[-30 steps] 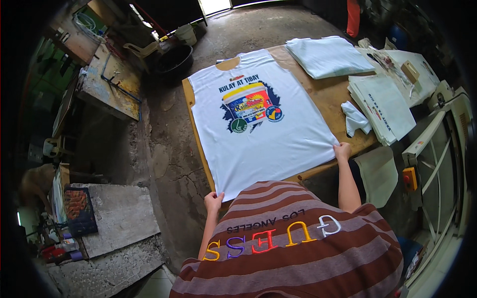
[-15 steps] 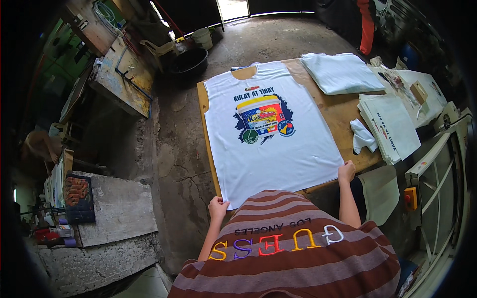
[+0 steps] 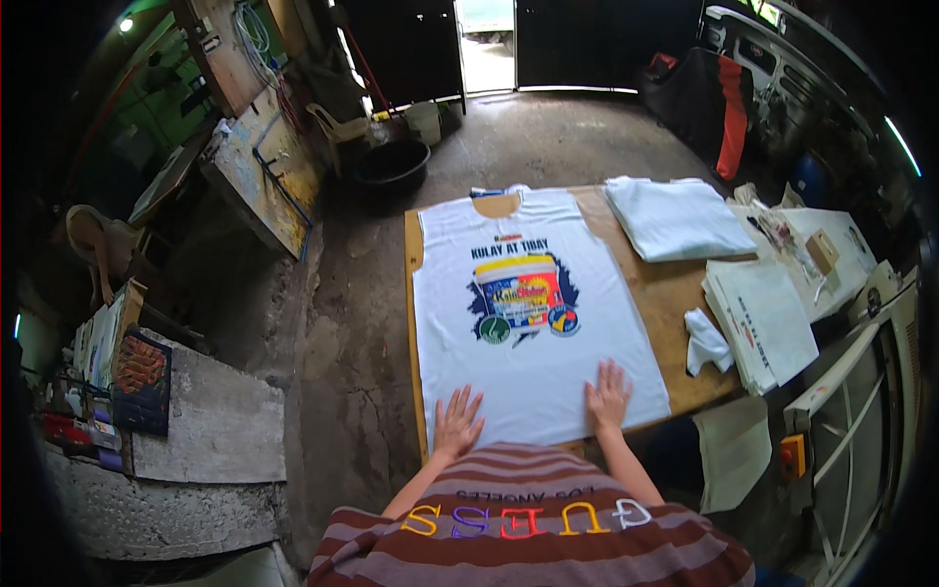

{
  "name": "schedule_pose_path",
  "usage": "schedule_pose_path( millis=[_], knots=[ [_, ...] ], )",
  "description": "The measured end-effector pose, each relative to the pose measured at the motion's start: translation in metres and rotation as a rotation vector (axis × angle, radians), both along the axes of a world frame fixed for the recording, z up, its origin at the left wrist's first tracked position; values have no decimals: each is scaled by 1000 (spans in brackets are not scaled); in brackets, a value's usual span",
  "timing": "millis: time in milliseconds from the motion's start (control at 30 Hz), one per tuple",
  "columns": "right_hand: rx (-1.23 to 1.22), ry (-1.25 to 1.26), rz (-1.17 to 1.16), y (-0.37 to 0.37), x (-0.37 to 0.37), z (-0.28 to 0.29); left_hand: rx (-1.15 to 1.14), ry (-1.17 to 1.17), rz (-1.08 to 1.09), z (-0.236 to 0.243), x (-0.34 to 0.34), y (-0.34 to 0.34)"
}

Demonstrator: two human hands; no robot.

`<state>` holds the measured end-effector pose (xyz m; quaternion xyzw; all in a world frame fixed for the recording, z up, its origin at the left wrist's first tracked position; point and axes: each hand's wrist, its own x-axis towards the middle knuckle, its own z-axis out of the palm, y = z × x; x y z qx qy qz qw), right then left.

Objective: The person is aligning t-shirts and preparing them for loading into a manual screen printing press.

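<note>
A white sleeveless shirt (image 3: 523, 377) with a printed bucket design on its chest lies spread on a wooden table (image 3: 685, 386). My left hand (image 3: 457, 421) rests on the shirt's lower left part, fingers spread and flat. My right hand (image 3: 608, 396) lies flat on the lower right part, fingers apart. To the right of the shirt are a folded white cloth stack (image 3: 675, 220), a small crumpled white cloth (image 3: 706, 342) and a pile of printed white sheets (image 3: 758, 328).
A black basin (image 3: 393, 166) stands on the floor beyond the table. A machine with an orange switch box (image 3: 792, 455) is at the right. Another person (image 3: 98, 249) bends over things at the far left, beside a concrete ledge (image 3: 210, 411). A doorway (image 3: 486, 44) is at the back.
Both my hands have let go of the shirt's bottom corners and moved inward and forward onto its surface, their fingers now spread. The view has tilted up, showing more of the doorway.
</note>
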<state>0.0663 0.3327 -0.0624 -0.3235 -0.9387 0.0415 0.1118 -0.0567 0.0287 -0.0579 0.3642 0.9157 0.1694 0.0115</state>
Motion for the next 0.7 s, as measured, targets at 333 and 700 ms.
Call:
schedule_pose_path(
  millis=[333,700],
  knots=[
    [-14,-12,-338,33,45,13,-72,-13,34,5,7,-24],
    [20,-87,-332,34,41,20,-145,-90,50,13,5,-22]
  ],
)
